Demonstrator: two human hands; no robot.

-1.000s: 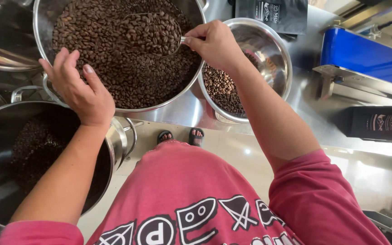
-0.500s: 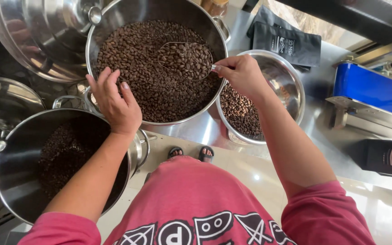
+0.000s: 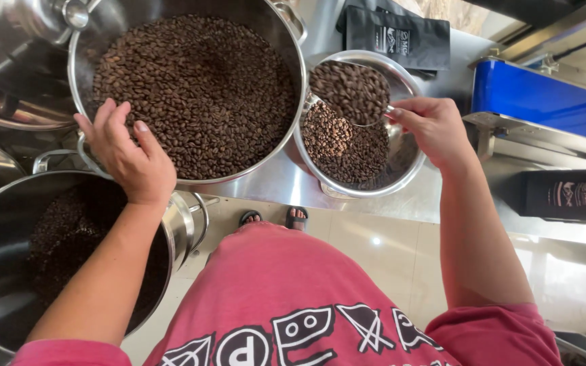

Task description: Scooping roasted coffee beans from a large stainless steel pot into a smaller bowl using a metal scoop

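A large steel pot [image 3: 286,27] full of roasted coffee beans [image 3: 198,88] stands on the metal counter. My left hand [image 3: 130,152] rests on its near rim, fingers spread over the beans. My right hand [image 3: 432,129] grips the handle of a metal scoop [image 3: 350,91] heaped with beans, held over a smaller steel bowl [image 3: 408,169] that is partly filled with beans, just right of the pot.
A second big steel pot [image 3: 8,271] with dark beans sits at lower left. Black pouches [image 3: 395,34] lie behind the bowl, another dark package [image 3: 568,196] at right. A blue box [image 3: 544,102] stands at right. Shiny lids at upper left.
My right hand has lifted the scoop out of the large pot and carried it, loaded with beans, rightward over the smaller bowl. My left hand stays on the pot's rim.
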